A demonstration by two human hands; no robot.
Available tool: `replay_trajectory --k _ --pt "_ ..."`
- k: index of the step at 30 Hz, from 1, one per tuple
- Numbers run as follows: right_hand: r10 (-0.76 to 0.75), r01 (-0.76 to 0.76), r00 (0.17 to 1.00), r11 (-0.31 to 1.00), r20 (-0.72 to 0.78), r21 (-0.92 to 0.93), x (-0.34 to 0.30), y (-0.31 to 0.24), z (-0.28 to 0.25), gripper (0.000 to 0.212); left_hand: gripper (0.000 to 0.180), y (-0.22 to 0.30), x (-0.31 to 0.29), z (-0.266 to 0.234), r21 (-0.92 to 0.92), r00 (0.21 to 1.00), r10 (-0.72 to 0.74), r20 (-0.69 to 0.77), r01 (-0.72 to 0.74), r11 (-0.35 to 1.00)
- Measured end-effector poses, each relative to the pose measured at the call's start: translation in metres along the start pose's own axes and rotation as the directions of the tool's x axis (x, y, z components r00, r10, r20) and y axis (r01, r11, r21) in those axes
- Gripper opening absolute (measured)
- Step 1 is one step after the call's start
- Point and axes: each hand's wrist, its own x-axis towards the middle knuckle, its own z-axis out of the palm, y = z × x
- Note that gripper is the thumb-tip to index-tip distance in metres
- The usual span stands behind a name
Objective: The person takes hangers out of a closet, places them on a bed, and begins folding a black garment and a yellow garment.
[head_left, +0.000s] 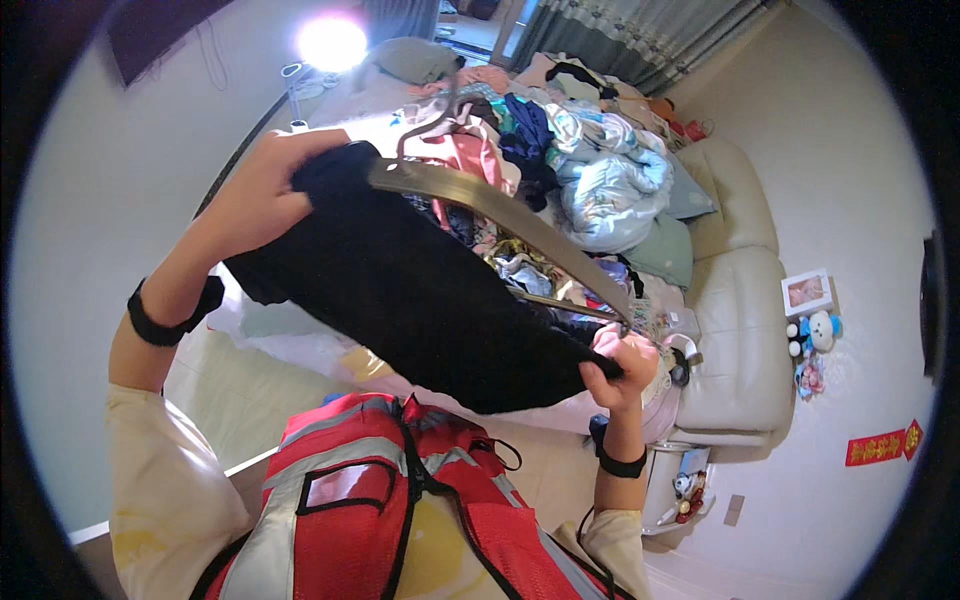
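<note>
- L hand (262, 192) pinched blk cloth's (400, 290) L end; R hand (625, 365) pinched its R corner, by hanger's (545, 245) end.
- Cloth hung btwn hands, over bed's (545, 417) near edge.
- Prob. best kept taut, edge lined up w/ hanger.
- More room prob. L, over floor (218, 395); sofa (738, 300) stood R.

A red wall banner (876, 449) bears gold characters (911, 438), too small to read.

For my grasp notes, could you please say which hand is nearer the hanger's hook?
The left hand, holding the black garment left of the hook; the right hand is at the far end of the hanger.
</note>
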Motion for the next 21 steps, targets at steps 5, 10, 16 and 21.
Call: replay_trajectory --k 5,10,16,21 --pt "-0.122 0.12 0.99 0.992 -0.069 -0.03 0.01 -0.002 -0.007 0.021 0.051 -0.021 -0.011 -0.007 0.185 0.961 -0.143 0.235 0.1 0.978" --pt "-0.159 0.158 0.987 0.986 -0.021 -0.045 0.018 -0.005 -0.004 0.021 0.054 -0.015 -0.023 0.004 0.177 0.964 -0.026 0.264 -0.022 0.984" --pt "-0.267 0.265 0.964 0.951 0.009 -0.158 0.042 -0.019 0.032 0.024 0.047 0.001 -0.025 0.051 0.188 0.949 -0.06 0.311 0.0 0.982" --pt "-0.38 0.382 0.924 0.902 0.048 -0.202 0.045 -0.032 0.08 0.03 0.04 0.016 -0.032 0.08 0.096 0.965 -0.129 0.23 0.11 0.989"
